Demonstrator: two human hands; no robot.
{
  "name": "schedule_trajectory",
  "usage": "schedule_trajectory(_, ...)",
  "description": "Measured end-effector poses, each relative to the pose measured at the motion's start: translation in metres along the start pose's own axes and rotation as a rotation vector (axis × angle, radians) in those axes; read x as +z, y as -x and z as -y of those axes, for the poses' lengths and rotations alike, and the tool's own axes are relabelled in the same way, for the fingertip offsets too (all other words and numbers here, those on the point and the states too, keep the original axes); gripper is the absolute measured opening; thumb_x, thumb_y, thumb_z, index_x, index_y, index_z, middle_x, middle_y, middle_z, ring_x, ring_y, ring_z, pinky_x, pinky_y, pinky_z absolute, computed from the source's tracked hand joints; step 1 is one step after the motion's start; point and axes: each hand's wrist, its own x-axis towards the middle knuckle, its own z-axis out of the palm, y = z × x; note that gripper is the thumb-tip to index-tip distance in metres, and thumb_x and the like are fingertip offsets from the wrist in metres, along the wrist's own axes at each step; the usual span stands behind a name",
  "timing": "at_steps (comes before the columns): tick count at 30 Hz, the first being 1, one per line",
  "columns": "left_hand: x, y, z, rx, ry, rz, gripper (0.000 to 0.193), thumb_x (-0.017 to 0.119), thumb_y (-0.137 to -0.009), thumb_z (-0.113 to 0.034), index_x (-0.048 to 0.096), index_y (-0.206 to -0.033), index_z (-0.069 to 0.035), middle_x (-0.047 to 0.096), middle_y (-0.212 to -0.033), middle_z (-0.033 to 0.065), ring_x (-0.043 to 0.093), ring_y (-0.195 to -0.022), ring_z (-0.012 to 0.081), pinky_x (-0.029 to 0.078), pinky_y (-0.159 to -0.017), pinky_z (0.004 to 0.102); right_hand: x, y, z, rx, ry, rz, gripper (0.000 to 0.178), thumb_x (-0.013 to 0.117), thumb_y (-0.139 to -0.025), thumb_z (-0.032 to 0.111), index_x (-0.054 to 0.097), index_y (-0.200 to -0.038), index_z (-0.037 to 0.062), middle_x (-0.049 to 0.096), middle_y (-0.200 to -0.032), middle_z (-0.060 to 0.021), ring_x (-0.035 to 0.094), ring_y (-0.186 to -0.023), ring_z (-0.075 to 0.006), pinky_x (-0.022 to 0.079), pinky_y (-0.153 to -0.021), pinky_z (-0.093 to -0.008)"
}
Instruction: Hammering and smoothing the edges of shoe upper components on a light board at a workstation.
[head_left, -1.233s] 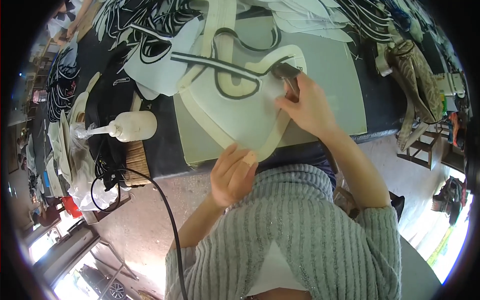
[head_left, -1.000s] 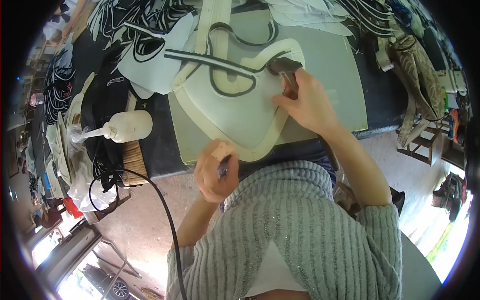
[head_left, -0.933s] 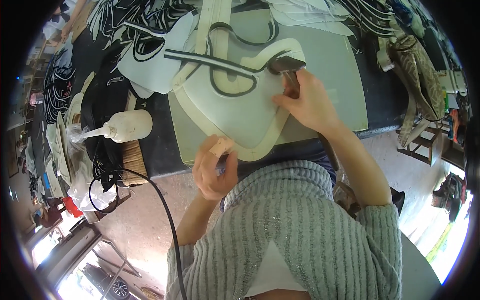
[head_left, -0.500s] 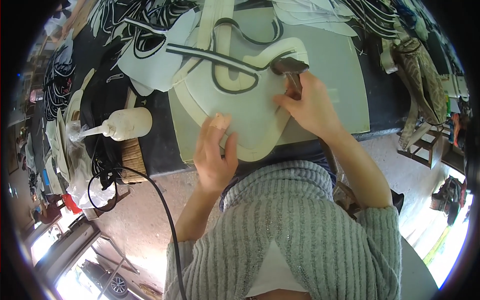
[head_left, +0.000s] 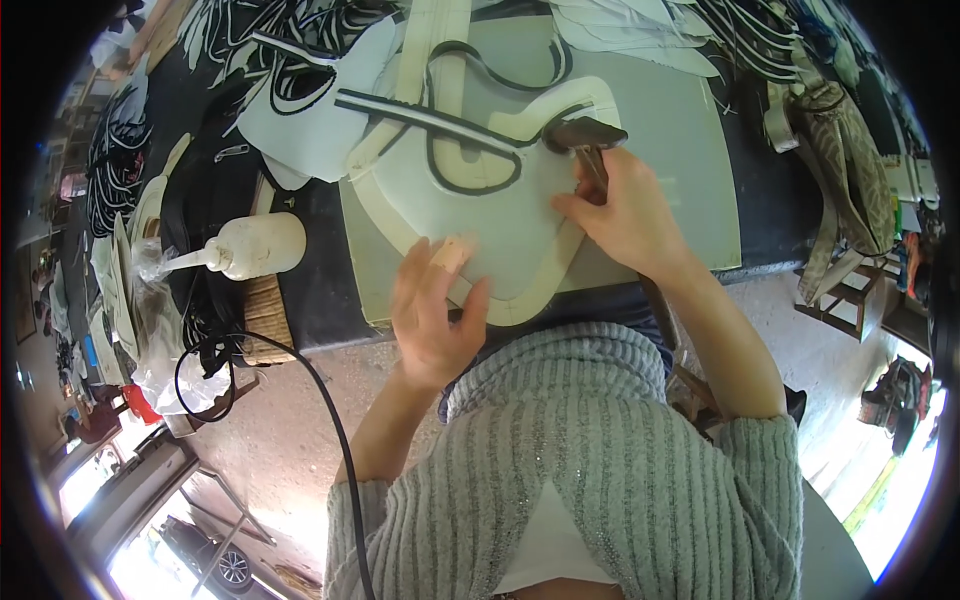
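My right hand (head_left: 632,215) is closed round the handle of a hammer, its dark head (head_left: 585,134) above the right part of a pale flat cut piece. That piece (head_left: 500,228) has a cream border and lies on a greenish-grey board (head_left: 690,190). A black-and-white trim strip (head_left: 430,112) crosses its upper part and curves into a loop. My left hand (head_left: 437,320) is open over the lower left border, fingers slightly spread, its fingertips blurred. A tan wrap covers one finger. Whether that hand touches the piece I cannot tell.
A white squeeze bottle (head_left: 262,246) with a narrow nozzle lies left of the board. Pale cut pieces (head_left: 630,35) are stacked behind it, near bundles of black-and-white strips (head_left: 745,40). A patterned cloth item (head_left: 845,165) hangs at the right table edge; a black cable (head_left: 325,395) runs past my left arm.
My left hand has shifted slightly right, its fingers lifting into a blur. The hammer in my right hand has moved a little to the right.
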Motion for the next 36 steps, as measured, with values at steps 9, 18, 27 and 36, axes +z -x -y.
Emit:
schedule_trajectory(9,0.003,-0.001,-0.004,0.0,-0.053,0.04,0.058,0.073,-0.08,-0.004,0.047,-0.131,0.005,0.073,-0.095,0.012,0.069,-0.098,0.0335,0.046,-0.1,0.052,0.007,0.009,-0.005,0.011,-0.002,-0.011,0.031,0.074,-0.077,0.007,0.055,-0.099,-0.0026,0.055,-0.068,-0.0082,0.056,-0.061,-0.0189,0.046,-0.058,-0.0327)
schedule_trajectory(18,0.015,-0.034,0.004,-0.068,-0.201,0.284,0.066,0.064,-0.082,-0.001,0.039,-0.143,-0.001,0.054,-0.136,0.0143,0.044,-0.133,0.0387,0.029,-0.113,0.057,-0.002,0.002,0.003,0.036,0.046,-0.009,0.029,0.077,-0.075,0.009,0.053,-0.087,-0.0026,0.054,-0.062,-0.0093,0.056,-0.054,-0.0193,0.046,-0.054,-0.0328)
schedule_trajectory(27,0.015,-0.04,0.002,0.001,-0.213,0.318,0.06,0.058,-0.084,0.002,0.045,-0.142,-0.007,0.061,-0.129,0.0098,0.047,-0.132,0.0362,0.024,-0.112,0.0639,-0.038,-0.055,-0.01,-0.065,0.08,-0.093,0.034,0.077,-0.073,0.011,0.047,-0.082,0.0007,0.058,-0.068,-0.0074,0.06,-0.062,-0.0181,0.048,-0.059,-0.0328)
schedule_trajectory(36,0.012,-0.047,-0.002,0.081,-0.312,0.468,0.057,0.057,-0.083,-0.005,0.053,-0.138,-0.016,0.062,-0.127,0.0046,0.05,-0.128,0.0287,0.023,-0.105,0.0706,-0.045,-0.065,-0.013,0.006,0.058,-0.021,0.043,0.081,-0.07,0.017,0.046,-0.089,0.0003,0.061,-0.072,-0.0103,0.062,-0.065,-0.0214,0.05,-0.063,-0.0355)
